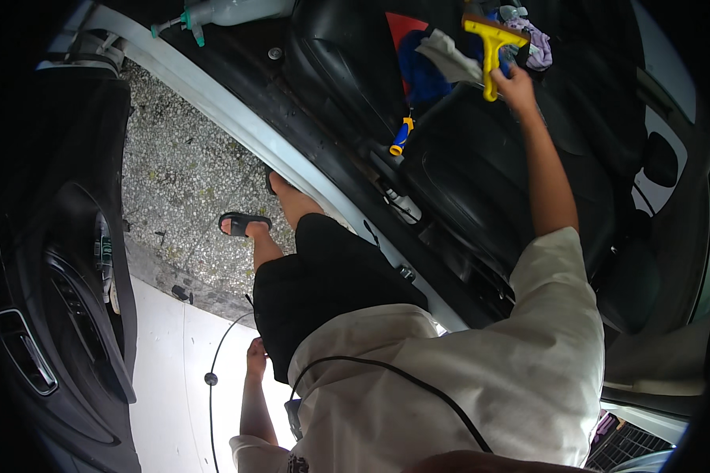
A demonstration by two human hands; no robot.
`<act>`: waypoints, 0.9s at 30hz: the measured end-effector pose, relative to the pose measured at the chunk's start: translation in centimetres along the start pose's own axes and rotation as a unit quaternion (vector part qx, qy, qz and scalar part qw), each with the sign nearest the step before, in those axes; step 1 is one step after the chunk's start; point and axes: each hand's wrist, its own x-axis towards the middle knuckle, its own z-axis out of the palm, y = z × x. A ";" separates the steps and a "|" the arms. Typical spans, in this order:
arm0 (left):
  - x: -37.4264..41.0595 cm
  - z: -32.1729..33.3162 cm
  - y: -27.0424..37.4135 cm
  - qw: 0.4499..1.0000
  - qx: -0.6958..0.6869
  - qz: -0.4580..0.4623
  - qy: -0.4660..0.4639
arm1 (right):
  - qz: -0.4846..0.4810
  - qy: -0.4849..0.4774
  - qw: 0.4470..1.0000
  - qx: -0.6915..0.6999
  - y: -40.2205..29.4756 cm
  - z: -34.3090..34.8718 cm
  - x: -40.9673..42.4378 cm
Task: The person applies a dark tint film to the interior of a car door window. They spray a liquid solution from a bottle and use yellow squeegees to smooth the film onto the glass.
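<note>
In the head view, my right hand [515, 86] is closed around the handle of a yellow squeegee [494, 47], above the black car seats. Just left of the squeegee is a white cloth [452, 59], blurred; whether my fingers touch it is unclear. Beneath lie a dark blue cloth [420, 68] and a red flat piece [402, 29]. A blue and yellow tool handle [401, 139] rests by the seat edge. A lilac cloth [538, 50] lies to the right of the squeegee. My left hand [257, 358] hangs beside my black shorts, its fingers partly hidden.
An open car door [77, 236] with a bottle [103, 254] in its pocket stands at left. The pale door sill [213, 106] runs beside my legs. A white bottle [403, 207] lies beside the seat [449, 159]. A sprayer bottle [231, 12] is at the top. A black cable [390, 366] crosses my shirt.
</note>
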 end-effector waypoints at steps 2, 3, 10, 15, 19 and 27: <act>0.2 -0.1 -0.2 1.000 -0.015 -0.008 0.012 | 0.053 0.009 0.998 -0.035 4.3 4.5 -0.9; 0.4 -0.1 -0.3 1.000 -0.023 -0.011 0.018 | 0.075 0.054 0.994 -0.062 5.8 6.5 -1.4; -0.2 0.2 -0.4 0.999 -0.017 -0.029 0.016 | 0.056 -0.016 0.995 -0.083 1.8 18.0 -3.7; -0.9 0.9 1.9 1.000 -0.013 -0.014 0.020 | 0.245 0.105 0.962 0.058 0.9 21.0 -3.0; 1.0 -2.1 -1.0 0.999 -0.027 0.023 -0.004 | 0.246 0.028 0.968 0.048 4.0 19.0 -3.5; 5.1 6.1 26.1 0.873 0.201 0.436 0.089 | -0.052 -0.001 0.975 0.214 -8.3 5.7 -10.3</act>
